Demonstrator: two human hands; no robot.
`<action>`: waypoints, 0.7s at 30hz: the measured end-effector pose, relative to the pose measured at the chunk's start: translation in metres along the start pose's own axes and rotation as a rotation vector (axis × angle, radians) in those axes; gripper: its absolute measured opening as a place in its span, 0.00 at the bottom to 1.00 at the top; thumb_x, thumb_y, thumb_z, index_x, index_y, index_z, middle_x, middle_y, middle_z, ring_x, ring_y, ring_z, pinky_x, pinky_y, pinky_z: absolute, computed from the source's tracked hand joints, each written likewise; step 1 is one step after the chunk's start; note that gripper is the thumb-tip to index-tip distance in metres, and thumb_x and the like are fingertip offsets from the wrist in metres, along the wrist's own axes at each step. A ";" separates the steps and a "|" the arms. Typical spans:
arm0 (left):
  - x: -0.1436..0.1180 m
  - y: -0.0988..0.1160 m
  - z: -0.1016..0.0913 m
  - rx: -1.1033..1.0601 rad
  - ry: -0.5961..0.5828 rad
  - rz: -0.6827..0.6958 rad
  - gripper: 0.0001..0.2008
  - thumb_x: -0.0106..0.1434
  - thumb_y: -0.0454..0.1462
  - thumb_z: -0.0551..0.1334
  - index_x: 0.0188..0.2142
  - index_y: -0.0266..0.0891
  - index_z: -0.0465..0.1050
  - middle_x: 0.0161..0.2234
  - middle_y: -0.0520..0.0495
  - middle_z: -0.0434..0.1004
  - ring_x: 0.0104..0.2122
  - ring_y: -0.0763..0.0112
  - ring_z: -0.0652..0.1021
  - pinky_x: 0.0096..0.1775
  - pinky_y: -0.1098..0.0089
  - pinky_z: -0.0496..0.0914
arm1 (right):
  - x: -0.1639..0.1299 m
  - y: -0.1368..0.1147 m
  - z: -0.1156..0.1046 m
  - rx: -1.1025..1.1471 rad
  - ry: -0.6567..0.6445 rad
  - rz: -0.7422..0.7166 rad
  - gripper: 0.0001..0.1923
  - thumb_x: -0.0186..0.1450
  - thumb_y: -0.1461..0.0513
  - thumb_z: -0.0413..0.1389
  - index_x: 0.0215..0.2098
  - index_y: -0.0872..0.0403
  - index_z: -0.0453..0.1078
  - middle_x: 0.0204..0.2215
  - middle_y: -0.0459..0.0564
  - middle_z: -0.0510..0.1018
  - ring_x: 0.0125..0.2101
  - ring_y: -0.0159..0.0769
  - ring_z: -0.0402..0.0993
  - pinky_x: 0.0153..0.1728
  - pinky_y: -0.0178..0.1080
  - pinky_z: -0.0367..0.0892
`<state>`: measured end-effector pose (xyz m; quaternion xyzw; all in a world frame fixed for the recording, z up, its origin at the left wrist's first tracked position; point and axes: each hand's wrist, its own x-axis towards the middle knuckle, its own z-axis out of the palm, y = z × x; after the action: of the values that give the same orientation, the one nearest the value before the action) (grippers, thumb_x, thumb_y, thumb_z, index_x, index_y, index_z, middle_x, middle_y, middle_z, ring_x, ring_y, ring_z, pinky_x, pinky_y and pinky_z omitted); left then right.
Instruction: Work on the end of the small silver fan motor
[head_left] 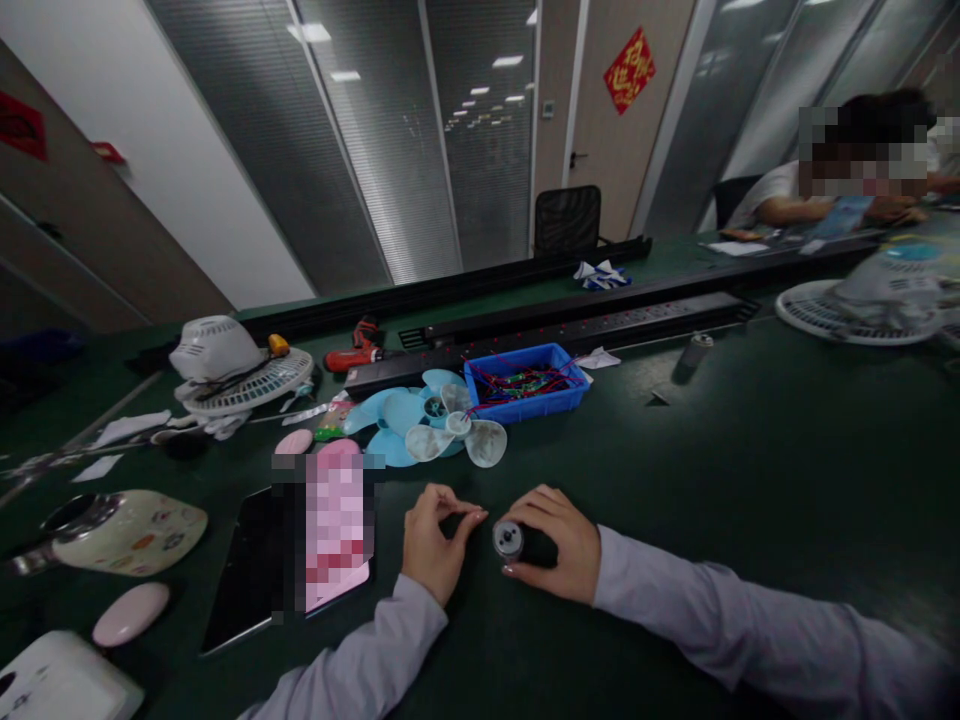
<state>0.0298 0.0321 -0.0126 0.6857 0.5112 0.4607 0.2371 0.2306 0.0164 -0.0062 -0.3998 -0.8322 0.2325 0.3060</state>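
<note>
Between the thumb and fingers of my right hand (pixel 566 540) is a small round metal motor (pixel 508 541), its flat end with a central hole facing up. My left hand (pixel 433 550) is just left of it, thumb and forefinger tips pressed together. Whatever they pinch, if anything, is too small to make out. The two hands are apart, over the dark green table. Beyond my left hand lie blue fan blades (pixel 401 410) and a smaller grey translucent fan blade (pixel 457 430). A blue bin (pixel 529 407) behind them holds wires and circuit boards.
At left are a tablet (pixel 244 570), a pink phone-like item (pixel 337 530), a patterned bottle-shaped object (pixel 131 535) and a white fan part (pixel 217 350). An orange drill (pixel 356 350) lies behind. A metal cylinder (pixel 697 345) stands right; a co-worker (pixel 787 195) sits beyond.
</note>
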 end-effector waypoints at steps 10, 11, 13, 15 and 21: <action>-0.006 -0.002 -0.003 0.172 -0.028 0.089 0.13 0.54 0.33 0.68 0.39 0.43 0.70 0.34 0.50 0.82 0.38 0.59 0.80 0.43 0.58 0.66 | 0.000 0.001 0.000 0.002 -0.002 0.005 0.21 0.52 0.56 0.64 0.44 0.51 0.70 0.38 0.51 0.74 0.39 0.42 0.67 0.41 0.45 0.63; -0.007 -0.001 -0.003 0.159 -0.014 0.104 0.13 0.54 0.33 0.68 0.38 0.43 0.70 0.34 0.50 0.82 0.38 0.59 0.80 0.43 0.57 0.67 | 0.000 0.001 0.000 0.004 0.002 0.004 0.21 0.52 0.56 0.64 0.44 0.51 0.70 0.38 0.50 0.74 0.39 0.42 0.67 0.41 0.45 0.62; -0.008 0.003 -0.003 0.111 0.034 0.137 0.11 0.55 0.33 0.67 0.38 0.42 0.69 0.34 0.49 0.81 0.38 0.60 0.80 0.43 0.57 0.68 | 0.000 0.001 0.000 0.006 0.006 0.003 0.21 0.53 0.56 0.64 0.44 0.51 0.70 0.38 0.50 0.74 0.39 0.42 0.67 0.41 0.45 0.62; -0.011 0.008 -0.001 0.027 0.092 0.178 0.11 0.59 0.32 0.64 0.40 0.41 0.66 0.35 0.47 0.79 0.38 0.62 0.80 0.42 0.58 0.71 | 0.000 0.001 0.000 0.007 0.008 0.002 0.21 0.53 0.56 0.64 0.44 0.51 0.70 0.38 0.50 0.74 0.40 0.42 0.67 0.41 0.45 0.62; -0.022 0.021 0.006 -0.197 0.049 0.323 0.14 0.60 0.27 0.61 0.41 0.42 0.59 0.33 0.49 0.78 0.35 0.68 0.80 0.37 0.65 0.76 | -0.001 0.001 0.002 0.014 0.018 -0.009 0.20 0.53 0.57 0.63 0.43 0.52 0.70 0.37 0.51 0.74 0.40 0.42 0.67 0.41 0.46 0.62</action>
<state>0.0439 0.0054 -0.0071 0.7210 0.3527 0.5569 0.2135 0.2301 0.0161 -0.0079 -0.3958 -0.8295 0.2334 0.3175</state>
